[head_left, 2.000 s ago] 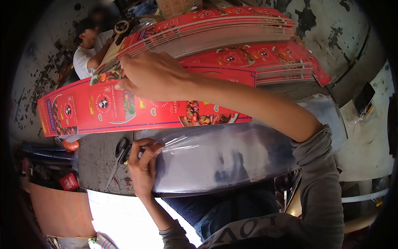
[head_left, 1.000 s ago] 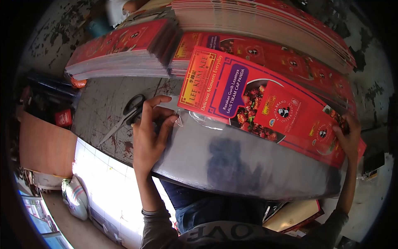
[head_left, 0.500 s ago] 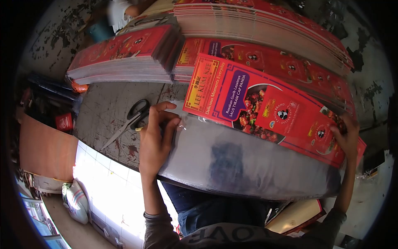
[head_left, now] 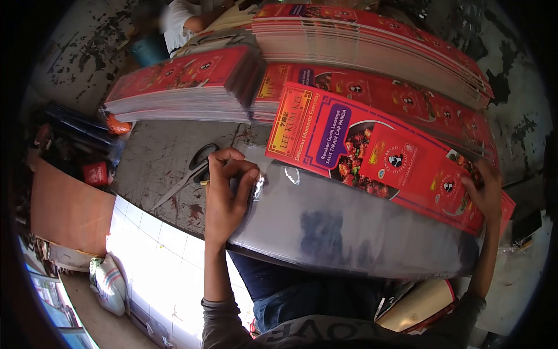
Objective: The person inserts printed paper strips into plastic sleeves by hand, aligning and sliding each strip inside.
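Note:
A stack of clear plastic sleeves (head_left: 372, 235) lies along the front edge of the table. My left hand (head_left: 224, 198) is closed at its left end, thumb and fingers pinching the corner of the top sleeve, where the film wrinkles and shines. A long red printed card (head_left: 390, 163) with food pictures rests slantwise over the sleeves. At its right end my right hand (head_left: 487, 195) grips it, thumb on top and the other fingers partly hidden by the edge. Black-handled scissors (head_left: 187, 179) lie just left of my left hand, their handle partly behind it.
Stacked red cards stand at the back left (head_left: 186, 87), with another pile (head_left: 378, 96) behind my card and a taller one (head_left: 372, 49) beyond. Another person's arm (head_left: 200, 22) shows at the top. A white sack (head_left: 108, 285) sits on the floor at lower left.
The view has shifted slightly. My left thumb and fingers have drawn closer together on the sleeve corner, and the film there bends up more. My right hand stays at the card's right end.

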The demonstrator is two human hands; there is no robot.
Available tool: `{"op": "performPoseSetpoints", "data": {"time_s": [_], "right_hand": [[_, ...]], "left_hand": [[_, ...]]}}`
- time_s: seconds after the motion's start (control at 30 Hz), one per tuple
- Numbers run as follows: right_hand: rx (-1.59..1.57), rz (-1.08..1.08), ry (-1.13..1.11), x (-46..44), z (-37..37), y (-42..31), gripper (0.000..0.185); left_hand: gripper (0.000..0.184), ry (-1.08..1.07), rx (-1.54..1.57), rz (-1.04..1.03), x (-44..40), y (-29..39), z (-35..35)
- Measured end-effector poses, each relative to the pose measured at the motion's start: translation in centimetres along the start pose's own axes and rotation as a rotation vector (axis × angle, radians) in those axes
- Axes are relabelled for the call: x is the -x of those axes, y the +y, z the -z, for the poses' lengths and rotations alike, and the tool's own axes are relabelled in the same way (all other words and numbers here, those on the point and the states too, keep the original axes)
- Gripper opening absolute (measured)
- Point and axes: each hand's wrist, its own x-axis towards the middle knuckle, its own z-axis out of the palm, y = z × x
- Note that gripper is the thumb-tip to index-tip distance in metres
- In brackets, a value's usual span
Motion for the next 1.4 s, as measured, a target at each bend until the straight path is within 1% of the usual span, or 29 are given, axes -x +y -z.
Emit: {"op": "performPoseSetpoints", "data": {"time_s": [0.1, 0.17, 0.43, 0.5, 0.57, 0.67, 0.77, 0.83, 0.87, 0.93, 1.07, 1.13, 1.27, 1.37, 1.4], "right_hand": [[-0.022, -0.021, -0.009, 0.05, 0.04, 0.17, 0.033], [-0.043, -0.026, -0.014, 0.12, 0.15, 0.20, 0.032], [-0.093, -0.129, -0.001, 0.48, 0.59, 0.25, 0.030], [-0.078, -0.115, 0.022, 0.40, 0.63, 0.00, 0.030], [-0.063, -0.101, 0.046, 0.26, 0.68, -0.28, 0.030], [-0.057, -0.094, 0.039, 0.24, 0.83, -0.45, 0.029], [-0.080, -0.127, 0.014, 0.28, 0.81, -0.33, 0.029], [-0.067, -0.010, 0.051, 0.14, 0.79, -0.23, 0.029], [-0.066, -0.009, 0.050, 0.20, 0.75, -0.23, 0.029], [-0.138, -0.155, 0.047, 0.39, 0.64, -0.30, 0.029], [-0.104, -0.149, 0.015, 0.39, 0.67, 0.18, 0.030], [-0.102, -0.023, 0.028, 0.31, 0.42, 0.31, 0.030], [-0.116, -0.036, -0.010, -0.04, 0.53, -0.19, 0.030], [-0.170, 0.005, 0.028, -0.01, 0.42, -0.08, 0.030], [-0.192, -0.081, -0.004, 0.37, 0.38, 0.49, 0.030]], "left_hand": [[0.025, -0.006, 0.031, -0.062, -0.21, 0.04, 0.08], [0.026, -0.040, 0.101, 0.019, -0.30, 0.16, 0.13], [0.025, -0.064, 0.077, 0.086, -0.47, 0.30, 0.32], [0.024, -0.059, 0.091, 0.094, -0.46, 0.13, 0.25], [0.023, -0.012, 0.047, 0.020, -0.45, -0.31, 0.14], [0.023, -0.015, 0.031, 0.009, -0.45, -0.26, 0.21], [0.022, -0.054, 0.006, 0.066, -0.42, 0.15, 0.37], [0.021, -0.055, 0.016, 0.064, -0.40, 0.17, 0.39], [0.021, -0.056, 0.024, 0.061, -0.39, 0.16, 0.40], [0.021, -0.052, 0.024, 0.066, -0.38, 0.10, 0.41], [0.020, -0.046, 0.002, 0.076, -0.34, 0.31, 0.44], [0.021, -0.030, -0.007, 0.048, -0.35, 0.23, 0.31], [0.021, -0.011, 0.007, 0.013, -0.35, 0.26, 0.17], [0.021, -0.002, 0.025, 0.022, -0.32, -0.02, 0.14], [0.021, -0.004, 0.025, 0.023, -0.32, -0.25, 0.13]]}}
